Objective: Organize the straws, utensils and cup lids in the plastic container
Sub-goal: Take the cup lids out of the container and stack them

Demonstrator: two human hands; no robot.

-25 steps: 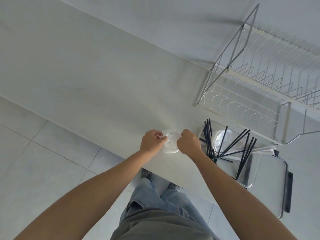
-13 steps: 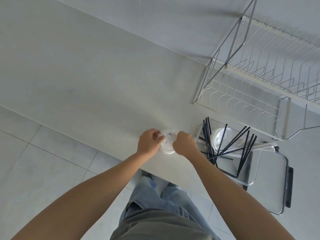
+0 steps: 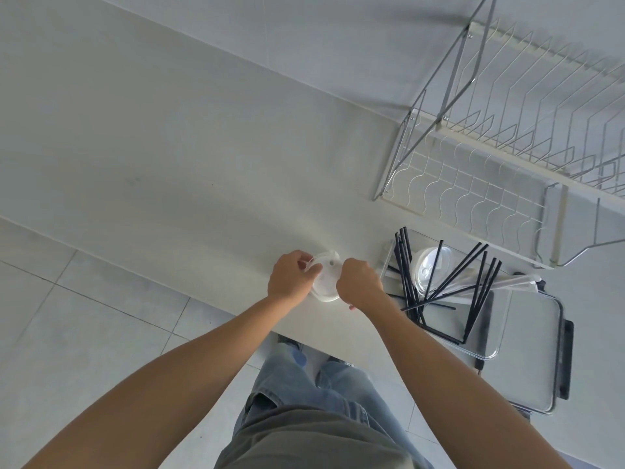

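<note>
Both hands, left hand point(image 3: 291, 278) and right hand point(image 3: 359, 285), grip white cup lid point(image 3: 327, 281) at frame centre. Plastic container point(image 3: 487, 346), centre right, already holds black straws point(image 3: 449, 282) and 1 lid; utensils unclear. Task partway.

Straws point(image 3: 443, 286) black; cup lid point(image 3: 326, 279) white; jeans point(image 3: 314, 387) blue.

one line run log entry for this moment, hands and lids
left hand: holds cup lid | right hand: holds same lid | place: counter | plastic container: black straws, lids inside
</note>
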